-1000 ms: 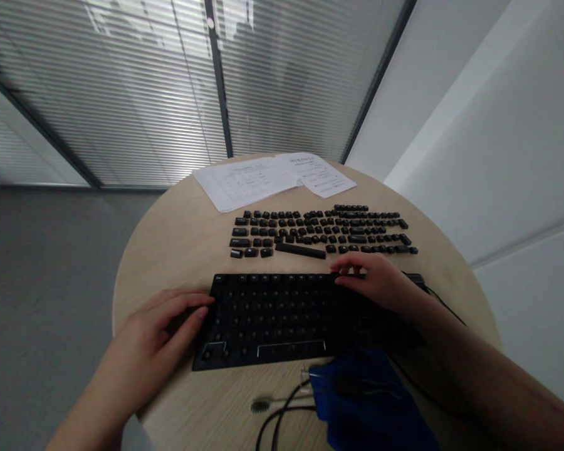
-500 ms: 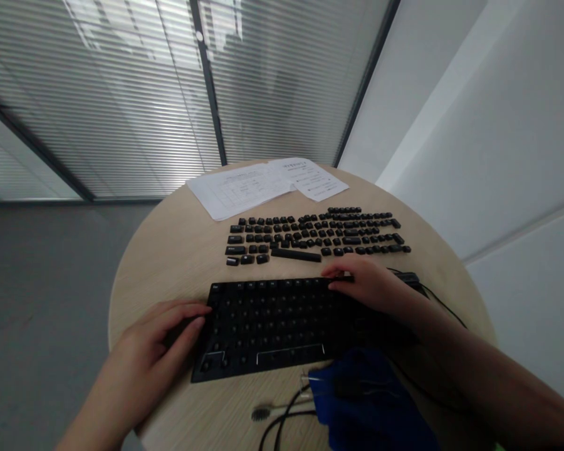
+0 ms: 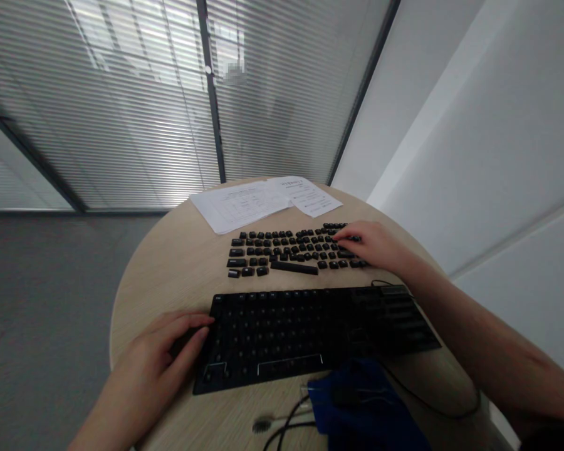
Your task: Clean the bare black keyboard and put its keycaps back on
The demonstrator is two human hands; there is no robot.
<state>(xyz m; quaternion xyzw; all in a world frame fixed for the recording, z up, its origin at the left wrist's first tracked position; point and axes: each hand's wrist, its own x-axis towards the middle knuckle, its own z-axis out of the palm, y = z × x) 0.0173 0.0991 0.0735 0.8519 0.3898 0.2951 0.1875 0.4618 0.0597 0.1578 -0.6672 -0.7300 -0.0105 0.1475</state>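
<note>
A black keyboard (image 3: pixel 282 335) lies across the near part of the table, most of its keys off and a row of keycaps (image 3: pixel 272 294) on its top edge. My left hand (image 3: pixel 162 351) is at its left end, thumb and fingers closed on that edge. Beyond the keyboard, loose black keycaps (image 3: pixel 282 243) are laid out in rows, with a long space bar (image 3: pixel 294 268) in front. My right hand (image 3: pixel 369 244) is over the right part of these rows, thumb and forefinger slightly apart among the keycaps. Its palm and forearm hide some of them.
Printed papers (image 3: pixel 244 203) lie at the table's far side. Near me are a blue cloth (image 3: pixel 361 407), a small brush (image 3: pixel 263 424) and a dark cable (image 3: pixel 286 421). The round table (image 3: pixel 145 269) stands close to a white wall and a glass partition with blinds (image 3: pixel 136 125).
My right hand has moved from the keyboard's top edge forward to the loose keycaps, uncovering the keyboard's right part. My left hand stays at the left edge. The view has tilted up slightly.
</note>
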